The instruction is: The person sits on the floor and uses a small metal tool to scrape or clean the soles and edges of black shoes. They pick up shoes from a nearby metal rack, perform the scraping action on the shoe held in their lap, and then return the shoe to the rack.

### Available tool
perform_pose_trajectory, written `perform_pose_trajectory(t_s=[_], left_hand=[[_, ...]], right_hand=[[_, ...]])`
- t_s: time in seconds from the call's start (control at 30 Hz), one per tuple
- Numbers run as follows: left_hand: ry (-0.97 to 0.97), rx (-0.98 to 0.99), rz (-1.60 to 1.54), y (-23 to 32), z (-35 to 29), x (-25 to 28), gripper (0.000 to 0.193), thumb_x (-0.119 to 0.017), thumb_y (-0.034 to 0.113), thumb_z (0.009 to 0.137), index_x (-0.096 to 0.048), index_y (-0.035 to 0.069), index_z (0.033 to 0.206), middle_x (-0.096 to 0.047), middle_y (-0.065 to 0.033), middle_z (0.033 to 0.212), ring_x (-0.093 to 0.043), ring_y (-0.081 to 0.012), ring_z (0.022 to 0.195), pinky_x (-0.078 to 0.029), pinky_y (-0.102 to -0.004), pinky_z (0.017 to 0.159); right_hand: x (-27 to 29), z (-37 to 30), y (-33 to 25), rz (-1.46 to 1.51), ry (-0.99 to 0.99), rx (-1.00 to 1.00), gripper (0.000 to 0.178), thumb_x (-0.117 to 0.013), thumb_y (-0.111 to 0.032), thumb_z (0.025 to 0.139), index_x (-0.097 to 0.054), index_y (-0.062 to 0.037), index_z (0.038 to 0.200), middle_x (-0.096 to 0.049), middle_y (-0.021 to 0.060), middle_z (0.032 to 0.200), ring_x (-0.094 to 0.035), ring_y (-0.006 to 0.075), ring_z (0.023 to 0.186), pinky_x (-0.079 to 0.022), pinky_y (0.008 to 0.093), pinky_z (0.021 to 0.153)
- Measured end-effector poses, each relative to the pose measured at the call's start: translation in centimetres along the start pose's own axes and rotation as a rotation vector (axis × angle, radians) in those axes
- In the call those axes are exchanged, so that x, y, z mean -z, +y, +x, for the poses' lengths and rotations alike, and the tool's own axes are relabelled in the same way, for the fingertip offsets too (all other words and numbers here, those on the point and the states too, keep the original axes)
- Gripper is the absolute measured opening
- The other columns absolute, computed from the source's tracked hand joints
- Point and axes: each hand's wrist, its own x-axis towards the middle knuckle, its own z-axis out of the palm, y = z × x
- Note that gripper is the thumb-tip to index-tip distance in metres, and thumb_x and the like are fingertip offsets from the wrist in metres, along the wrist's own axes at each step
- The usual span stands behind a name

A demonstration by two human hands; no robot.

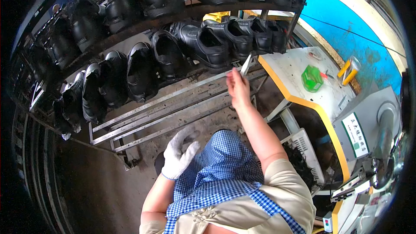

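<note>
My right hand [238, 87] is bare and reaches out toward the shoe rack, its fingers closed on a slim, pale, pointed tool [246, 66]. The tip points up near the heel of a black leather shoe [236, 39] on the rack's lower shelf. Whether the tool touches that shoe, I cannot tell. In a white knit glove, my left hand [180, 154] hovers in front of my blue checked apron [227, 149]. Its fingers and thumb are apart, with nothing in them. More black shoes [142, 71] stand in a row along the lower shelf, openings toward me.
An upper shelf [173, 11] carries more black shoes. Below sits a metal-bar frame [173, 108]. To the right, a yellow-edged worktable [281, 63] holds a cut green plastic container [312, 79], a yellow-and-clear cup [349, 70] and a grey machine [372, 112]. A white crate [310, 151] with black scraps stands beneath.
</note>
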Motion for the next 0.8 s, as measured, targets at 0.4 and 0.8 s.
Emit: perform_pose_trajectory(t_s=[0.4,0.8], left_hand=[[-0.231,0.093,-0.318,-1.0,0.0,-1.9,0.044,-0.067,0.016,0.094,-0.051,-0.002,0.131,-0.065,-0.0149,0.117,-0.063,-0.0229,0.107,-0.051,-0.0356,0.094],[0.022,0.365,-0.892,-3.7,0.3,-4.0,0.064,-0.071,0.032,0.090,-0.044,0.007,0.142,-0.061,-0.0079,0.121,-0.059,-0.0233,0.111,-0.049,-0.0398,0.098]], right_hand=[[-0.3,3.3,-12.9,-1.696,0.260,0.922,0.023,-0.068,-0.029,0.089,-0.066,-0.0089,0.101,-0.066,0.0102,0.099,-0.066,0.0348,0.087,-0.053,0.0437,0.072],[5.1,-22.4,-9.7,-1.021,0.216,0.961,0.032,-0.061,0.001,0.084,-0.040,-0.0023,0.061,-0.041,0.0043,0.055,-0.036,0.0138,0.049,-0.024,0.0304,0.048]])
